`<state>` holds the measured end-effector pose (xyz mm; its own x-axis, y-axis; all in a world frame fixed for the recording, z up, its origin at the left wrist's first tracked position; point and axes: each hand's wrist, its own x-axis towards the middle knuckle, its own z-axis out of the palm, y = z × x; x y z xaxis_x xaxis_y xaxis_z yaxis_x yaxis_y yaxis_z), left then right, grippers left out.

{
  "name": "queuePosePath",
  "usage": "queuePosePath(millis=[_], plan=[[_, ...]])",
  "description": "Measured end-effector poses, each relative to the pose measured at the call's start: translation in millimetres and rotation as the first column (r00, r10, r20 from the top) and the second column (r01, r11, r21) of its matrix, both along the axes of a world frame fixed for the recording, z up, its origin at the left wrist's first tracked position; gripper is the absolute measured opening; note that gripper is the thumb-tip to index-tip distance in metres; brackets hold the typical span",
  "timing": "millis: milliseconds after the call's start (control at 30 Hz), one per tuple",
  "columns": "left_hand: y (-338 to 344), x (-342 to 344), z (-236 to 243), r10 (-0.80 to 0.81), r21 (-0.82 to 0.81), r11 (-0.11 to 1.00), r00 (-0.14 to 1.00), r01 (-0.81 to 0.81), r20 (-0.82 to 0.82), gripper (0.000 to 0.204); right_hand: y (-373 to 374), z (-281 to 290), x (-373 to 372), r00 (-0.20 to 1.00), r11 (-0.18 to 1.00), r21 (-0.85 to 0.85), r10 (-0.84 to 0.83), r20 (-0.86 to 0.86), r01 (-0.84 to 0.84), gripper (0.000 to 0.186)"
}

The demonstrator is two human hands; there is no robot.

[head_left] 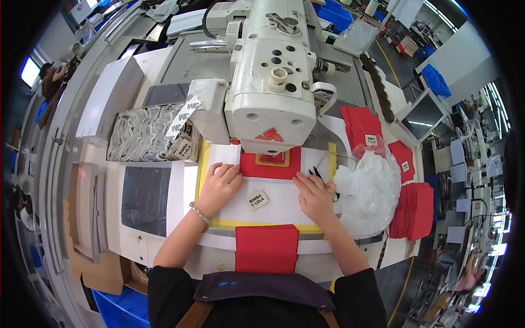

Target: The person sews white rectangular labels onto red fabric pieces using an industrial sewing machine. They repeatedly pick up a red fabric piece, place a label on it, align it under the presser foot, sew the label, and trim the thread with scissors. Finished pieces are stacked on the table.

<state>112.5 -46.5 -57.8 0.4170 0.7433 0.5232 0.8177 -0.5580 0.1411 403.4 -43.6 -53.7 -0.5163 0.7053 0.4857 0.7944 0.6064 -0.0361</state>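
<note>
A red fabric piece [252, 169] lies under the yellow-edged clamp [272, 158] of a white sewing machine [273, 109]. At its left edge, my left hand [222, 186] rests with fingers stretched out. My right hand [315, 195] presses its front fingers at the right edge, while the outer fingers curl around black thread snips [315, 172]; the grip is partly hidden. Between my hands lies a pale printed label [257, 200] on the white work surface [246, 216]. Closer to me, folded red pieces [266, 247] hang over the front edge.
At left stand a box of bundled labels [145, 134], a long white box [109, 98] and an open carton [87, 210]. Crumpled white sheets [367, 194] lie at right, with a red stack [414, 210] and labelled red pieces [361, 128] around them.
</note>
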Motion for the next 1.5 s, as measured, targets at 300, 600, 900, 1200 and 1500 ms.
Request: queuePosePath(millis=[300,600,900,1200,1500], plan=[[-2.0,-2.3,-0.2,0.007,-0.009,1.000,1.000,-0.006,0.022,0.016,0.2,1.1,-2.3,1.000,1.000,-0.008,0.007,-0.007,-0.007,0.036],[0.7,0.8,0.7,0.031,-0.051,0.998,0.998,-0.033,-0.057,0.022,21.6,14.2,-17.0,0.995,0.991,-0.118,-0.076,-0.071,0.068,0.032],[-1.4,1.5,0.1,0.055,-0.082,0.995,0.996,-0.062,-0.075,0.022,40.4,12.9,-16.9,0.992,0.985,-0.163,-0.079,-0.094,0.063,0.032],[-2.6,1.3,-1.3,0.055,-0.078,0.995,0.994,-0.063,-0.092,0.022,40.0,13.6,-12.0,0.990,0.961,-0.274,-0.078,-0.114,0.044,0.035],[-3.6,0.9,-1.9,0.066,-0.088,0.994,0.996,-0.072,-0.064,0.022,24.7,10.2,-7.5,0.981,0.985,-0.147,-0.117,-0.153,0.095,0.031]])
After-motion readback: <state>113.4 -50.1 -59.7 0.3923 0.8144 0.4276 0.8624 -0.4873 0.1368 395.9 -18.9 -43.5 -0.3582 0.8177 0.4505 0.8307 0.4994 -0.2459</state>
